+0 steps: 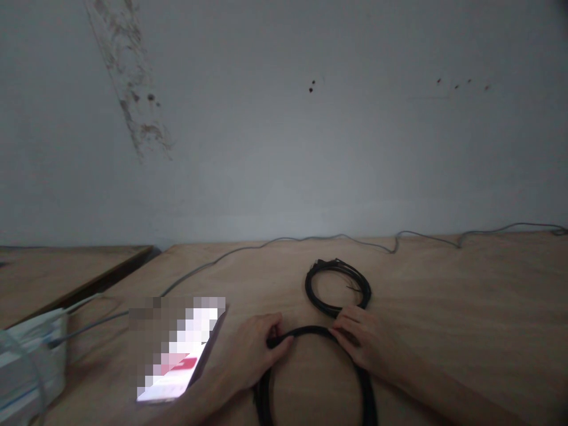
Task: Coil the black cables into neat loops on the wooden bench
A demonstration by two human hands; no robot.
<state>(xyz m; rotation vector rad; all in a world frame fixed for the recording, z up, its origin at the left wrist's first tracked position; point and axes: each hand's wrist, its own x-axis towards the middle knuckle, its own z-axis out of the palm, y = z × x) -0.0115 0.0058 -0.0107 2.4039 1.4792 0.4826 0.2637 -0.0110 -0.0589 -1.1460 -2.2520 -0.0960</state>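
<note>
A coil of black cable [310,330] lies on the wooden table in front of me, its lower part cut off by the bottom of the view. My left hand [261,343] is closed on the coil's upper left, thumb and fingers pinching the strands. On the upper right of the same coil, my right hand [361,340] grips the cable between thumb and fingertips. Just beyond my right hand lies a second, smaller coil of black cable [338,264], with a thin loose end sticking into its ring.
A lit phone or tablet [184,364], partly blurred out, lies left of my left hand. Farther left stands a white box [57,361] with cables. A thin grey cable [239,249] runs along the table's back edge, by the wall [284,165]. A dark gap [102,281] separates two tabletops.
</note>
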